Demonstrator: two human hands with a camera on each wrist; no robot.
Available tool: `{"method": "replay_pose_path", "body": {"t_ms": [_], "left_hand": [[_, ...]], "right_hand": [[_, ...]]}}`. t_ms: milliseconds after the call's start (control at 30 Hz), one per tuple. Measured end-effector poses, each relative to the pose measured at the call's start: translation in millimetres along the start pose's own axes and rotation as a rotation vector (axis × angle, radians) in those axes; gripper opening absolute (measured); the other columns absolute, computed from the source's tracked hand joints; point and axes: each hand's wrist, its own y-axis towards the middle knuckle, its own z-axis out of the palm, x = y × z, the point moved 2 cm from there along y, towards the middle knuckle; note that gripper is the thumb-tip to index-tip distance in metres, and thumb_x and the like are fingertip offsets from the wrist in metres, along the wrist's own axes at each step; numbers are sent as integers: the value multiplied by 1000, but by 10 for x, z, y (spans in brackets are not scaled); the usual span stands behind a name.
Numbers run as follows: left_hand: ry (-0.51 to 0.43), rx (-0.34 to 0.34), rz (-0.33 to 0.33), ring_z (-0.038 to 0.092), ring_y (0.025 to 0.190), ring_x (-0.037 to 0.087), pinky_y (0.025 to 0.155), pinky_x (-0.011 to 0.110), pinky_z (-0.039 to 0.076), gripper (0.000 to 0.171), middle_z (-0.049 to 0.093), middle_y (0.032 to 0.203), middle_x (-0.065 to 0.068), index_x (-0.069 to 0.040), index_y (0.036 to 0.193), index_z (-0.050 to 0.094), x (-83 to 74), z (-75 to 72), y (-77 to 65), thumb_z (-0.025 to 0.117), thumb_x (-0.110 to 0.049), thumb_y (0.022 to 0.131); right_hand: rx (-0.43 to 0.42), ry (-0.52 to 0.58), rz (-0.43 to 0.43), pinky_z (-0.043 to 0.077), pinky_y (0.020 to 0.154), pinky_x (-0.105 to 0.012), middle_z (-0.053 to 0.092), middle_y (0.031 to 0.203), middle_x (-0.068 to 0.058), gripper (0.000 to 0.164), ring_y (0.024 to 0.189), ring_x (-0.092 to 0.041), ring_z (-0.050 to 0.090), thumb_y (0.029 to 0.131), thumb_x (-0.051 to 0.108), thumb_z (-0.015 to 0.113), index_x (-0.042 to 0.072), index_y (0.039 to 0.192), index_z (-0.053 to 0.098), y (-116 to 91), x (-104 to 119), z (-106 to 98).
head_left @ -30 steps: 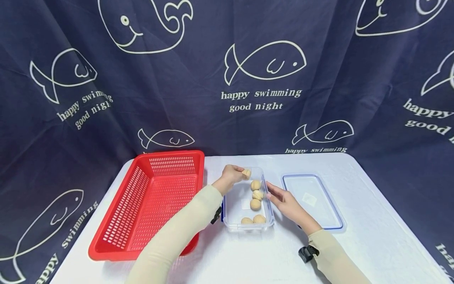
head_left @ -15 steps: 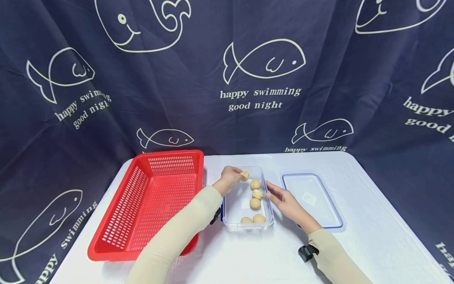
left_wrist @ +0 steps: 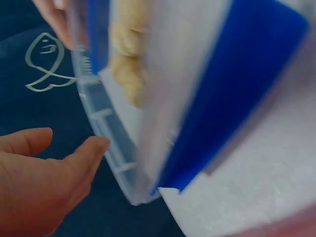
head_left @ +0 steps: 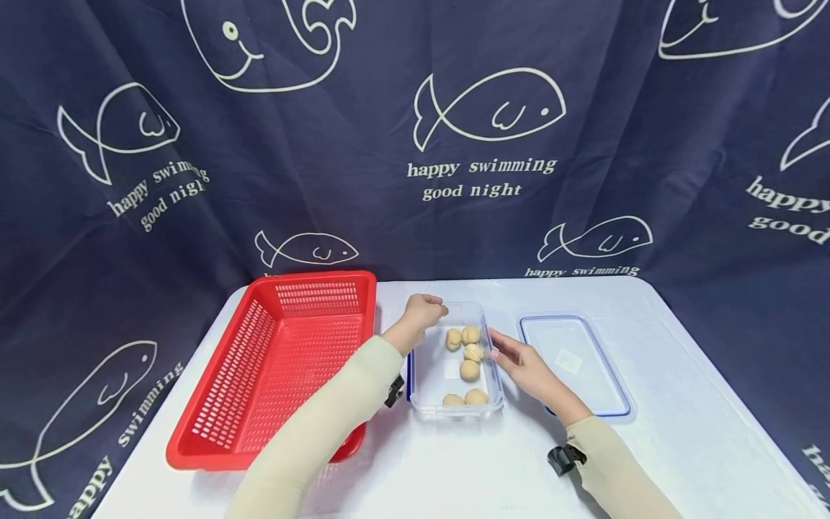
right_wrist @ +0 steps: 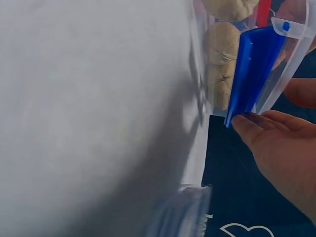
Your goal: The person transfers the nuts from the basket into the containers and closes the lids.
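Observation:
A clear plastic food box [head_left: 428, 382] with blue side latches stands mid-table, several walnuts [head_left: 470, 370] inside. My left hand [head_left: 423, 311] hovers at the box's far left corner. In the left wrist view the thumb and fingers of this left hand [left_wrist: 44, 182] are spread, with nothing between them. One walnut [head_left: 453, 339] lies just in front of that hand, beside the others. My right hand [head_left: 530, 367] rests against the box's right wall. In the right wrist view its extended fingertips touch the lower end of a hanging blue latch [right_wrist: 252, 69].
A large red plastic basket [head_left: 305, 360] stands to the left, partly behind the left sleeve. The clear lid [head_left: 577, 375] with a blue seal lies flat right of the box. White cloth [head_left: 681, 432] covers the table, and a dark blue fish-print curtain [head_left: 486, 238] hangs behind.
My left hand has let go of the walnut it was pinching, which now lies in the box, and has drawn back slightly. The right hand stays at the box's right wall.

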Motion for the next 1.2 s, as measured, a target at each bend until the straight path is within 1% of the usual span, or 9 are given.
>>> {"method": "replay_pose_path", "body": {"t_ms": [200, 433, 633, 667, 733, 800, 900, 1067, 1200], "left_hand": [[-79, 25, 40, 48, 124, 41, 108, 47, 35, 41, 53, 132, 23, 5, 127, 55, -160, 36, -244, 58, -5, 88], [-103, 105, 100, 46, 128, 34, 109, 46, 34, 48, 53, 134, 18, 4, 135, 49, -290, 310, -590, 58, -10, 90], [-136, 183, 95, 43, 130, 34, 110, 48, 32, 53, 48, 139, 19, 1, 138, 46, -198, 690, -898, 62, -11, 89], [-132, 188, 100, 42, 131, 35, 111, 48, 31, 53, 47, 140, 19, 0, 138, 46, -179, 757, -946, 62, -12, 89], [-131, 199, 104, 40, 133, 35, 111, 49, 29, 54, 46, 142, 20, 0, 139, 46, -146, 885, -1030, 63, -12, 88], [-132, 208, 101, 38, 134, 35, 112, 48, 29, 57, 44, 143, 20, 0, 140, 44, -109, 1011, -1091, 64, -12, 88], [-133, 216, 82, 36, 135, 37, 112, 50, 27, 61, 43, 144, 21, 0, 141, 42, -28, 1209, -1146, 65, -11, 85], [-111, 235, 16, 31, 137, 40, 113, 56, 22, 69, 37, 147, 23, 1, 145, 35, 188, 1501, -1155, 65, -9, 84], [-126, 255, -25, 22, 140, 44, 113, 58, 16, 74, 26, 151, 27, 7, 146, 26, 353, 1652, -1129, 63, -5, 83]], "right_hand": [[-19, -57, 2, 36, 104, -45, 43, 140, -30, 46, 129, -43, 42, 100, 8, 50, -12, 139, 39, -24, 66, -68], [-135, -97, 11, 40, 101, -43, 48, 135, -29, 41, 124, -42, 48, 100, 8, 49, -11, 136, 45, -109, 104, -345], [-253, -149, 32, 39, 95, -10, 49, 133, -31, 40, 122, -43, 49, 101, 10, 47, -14, 134, 45, -233, 34, -654], [-273, -165, 37, 39, 95, -9, 49, 132, -32, 40, 121, -44, 50, 101, 9, 47, -15, 133, 45, -264, 21, -705], [-295, -199, 60, 42, 98, -18, 48, 131, -35, 41, 120, -47, 49, 100, 8, 47, -17, 133, 43, -329, -8, -799], [-286, -228, 105, 41, 104, -36, 43, 133, -38, 44, 121, -51, 45, 100, 8, 47, -20, 134, 39, -395, -45, -877], [-231, -304, 243, 31, 105, -59, 32, 137, -43, 53, 126, -57, 34, 102, 16, 44, -20, 138, 29, -490, -121, -979], [-149, -375, 449, 22, 106, -65, 19, 139, -47, 62, 129, -60, 20, 102, 21, 40, -23, 139, 18, -630, -264, -1088], [-115, -395, 517, 22, 106, -66, 16, 137, -50, 65, 127, -62, 19, 101, 21, 40, -27, 137, 15, -711, -331, -1120]]}}
